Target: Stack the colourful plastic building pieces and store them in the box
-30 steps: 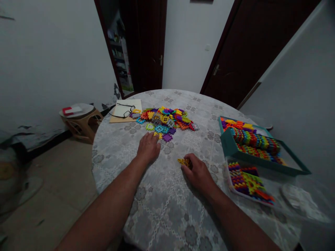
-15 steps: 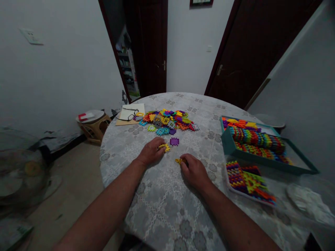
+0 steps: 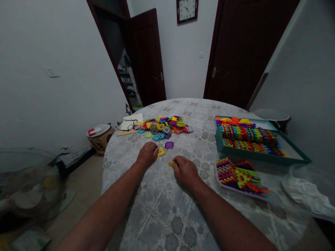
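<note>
My left hand (image 3: 148, 153) rests on the tablecloth, its fingers curled at the edge of a yellow notched plastic building piece (image 3: 161, 152). To its right, my right hand (image 3: 186, 170) pinches another small yellow building piece (image 3: 171, 164), mostly covered by the fingers. Just beyond the left-hand piece lies a flat purple rectangular piece (image 3: 169, 145) with toothed edges. Farther back is a heap of mixed-colour building pieces (image 3: 163, 124). Blue pieces (image 3: 158, 137) and a lime-green piece (image 3: 149, 135) lie along its near edge.
Eyeglasses (image 3: 131, 126) lie on a pad (image 3: 136, 118) at the table's left. On the right stand a teal box (image 3: 261, 158) with rows of joined pieces, a shallow tray (image 3: 221, 183) of flat assemblies and a clear container (image 3: 295, 170) with white contents.
The view has tilted up, showing more of the wall clock. My right hand has shifted slightly left with its yellow piece, closer to the piece at my left hand.
</note>
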A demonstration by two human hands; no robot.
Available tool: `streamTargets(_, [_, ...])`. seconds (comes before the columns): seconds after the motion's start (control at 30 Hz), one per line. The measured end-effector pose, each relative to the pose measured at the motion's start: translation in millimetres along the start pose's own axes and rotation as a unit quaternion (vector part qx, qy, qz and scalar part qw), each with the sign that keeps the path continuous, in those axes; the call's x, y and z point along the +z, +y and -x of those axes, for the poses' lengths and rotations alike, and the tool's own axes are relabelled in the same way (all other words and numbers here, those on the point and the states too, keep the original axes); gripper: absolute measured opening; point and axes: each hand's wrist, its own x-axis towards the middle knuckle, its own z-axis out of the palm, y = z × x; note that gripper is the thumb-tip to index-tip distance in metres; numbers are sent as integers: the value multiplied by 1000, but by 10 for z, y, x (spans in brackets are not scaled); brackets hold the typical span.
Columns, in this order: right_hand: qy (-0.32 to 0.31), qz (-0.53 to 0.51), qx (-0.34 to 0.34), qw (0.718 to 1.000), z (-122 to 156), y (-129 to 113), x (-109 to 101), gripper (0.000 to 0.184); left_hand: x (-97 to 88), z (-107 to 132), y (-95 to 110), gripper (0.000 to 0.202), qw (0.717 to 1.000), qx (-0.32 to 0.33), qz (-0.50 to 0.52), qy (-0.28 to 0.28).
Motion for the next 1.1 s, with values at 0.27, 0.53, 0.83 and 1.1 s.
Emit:
streamTargets(0.27, [-6, 1, 0, 1000, -5, -23, -35, 19, -31, -9, 34, 15, 1000, 5, -11, -6])
streamTargets(0.53, [-4, -8, -3, 1000, 6, -27, -45, 20, -13, -8, 33, 12, 1000, -3, -13, -5])
streamTargets(0.83, [-6, -4, -3, 1000, 5, -28, -58, 19, -15, -10, 54, 13, 1000, -7, -13, -6])
streamTargets(1.1, [-4, -10, -8, 1000, 15, -18, -48, 19, -10, 3, 55, 11, 1000, -11, -14, -6])
